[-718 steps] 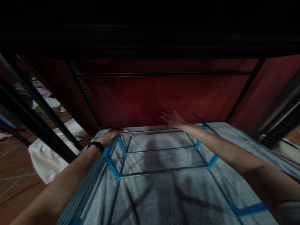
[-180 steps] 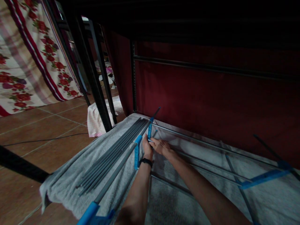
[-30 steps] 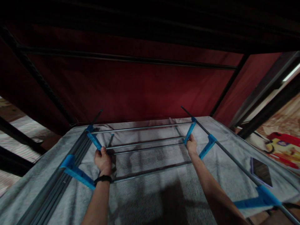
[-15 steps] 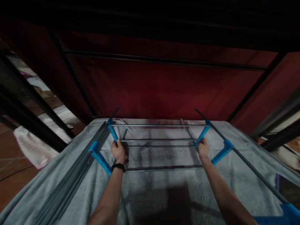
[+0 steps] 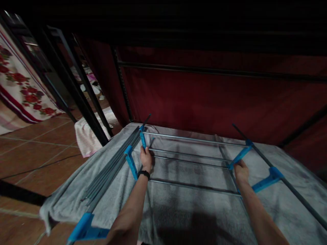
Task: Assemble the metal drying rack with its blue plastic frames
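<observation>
A partly assembled rack of grey metal tubes and blue plastic brackets lies on a grey blanket point(image 5: 178, 211). My left hand point(image 5: 146, 160), with a black band on its wrist, is closed around the lower end of the far left blue bracket point(image 5: 143, 139). On the other side, my right hand point(image 5: 241, 173) grips the far right blue bracket point(image 5: 241, 157) near its lower end. Thin crossbars point(image 5: 189, 154) span between the two sides. Nearer blue brackets sit at left point(image 5: 131, 165) and right point(image 5: 267, 179). The fingertips of both hands are partly hidden.
Several loose grey tubes point(image 5: 112, 165) lie along the blanket's left side. A black metal frame post point(image 5: 76, 92) rises at left, and a dark red cloth point(image 5: 204, 102) hangs behind. Beyond are a tiled floor point(image 5: 46, 163), a striped cloth point(image 5: 88, 136) and a floral cloth point(image 5: 28, 88).
The view has turned left, bringing in more floor and the floral cloth, so the rack and hands appear farther right. Both hands keep hold of the same brackets.
</observation>
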Action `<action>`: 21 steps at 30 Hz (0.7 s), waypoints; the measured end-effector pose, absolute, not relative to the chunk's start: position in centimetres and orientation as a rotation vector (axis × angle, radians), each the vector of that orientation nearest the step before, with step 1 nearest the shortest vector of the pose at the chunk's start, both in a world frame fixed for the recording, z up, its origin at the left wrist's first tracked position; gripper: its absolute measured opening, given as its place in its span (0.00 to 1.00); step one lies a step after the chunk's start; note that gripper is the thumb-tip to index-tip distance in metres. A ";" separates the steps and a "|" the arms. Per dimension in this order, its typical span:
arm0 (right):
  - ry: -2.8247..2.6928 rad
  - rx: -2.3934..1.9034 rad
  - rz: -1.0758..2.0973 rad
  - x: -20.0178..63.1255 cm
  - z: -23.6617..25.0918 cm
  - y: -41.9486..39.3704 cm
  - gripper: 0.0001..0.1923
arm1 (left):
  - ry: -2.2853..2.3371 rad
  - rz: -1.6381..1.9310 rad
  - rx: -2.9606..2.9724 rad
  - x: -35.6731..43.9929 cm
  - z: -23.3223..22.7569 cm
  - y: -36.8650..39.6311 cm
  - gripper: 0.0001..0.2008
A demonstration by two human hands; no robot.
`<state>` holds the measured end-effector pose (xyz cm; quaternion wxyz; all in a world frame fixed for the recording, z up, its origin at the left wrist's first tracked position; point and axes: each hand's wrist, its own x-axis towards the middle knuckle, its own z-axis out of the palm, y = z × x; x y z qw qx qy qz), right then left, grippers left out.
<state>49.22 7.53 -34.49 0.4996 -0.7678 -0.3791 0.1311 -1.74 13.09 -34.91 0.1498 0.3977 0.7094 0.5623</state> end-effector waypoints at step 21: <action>-0.925 -2.042 0.210 50.1 -36.0 7.8 0.19 | 1.968 1.604 1.180 -2.4 -36.1 13.7 0.18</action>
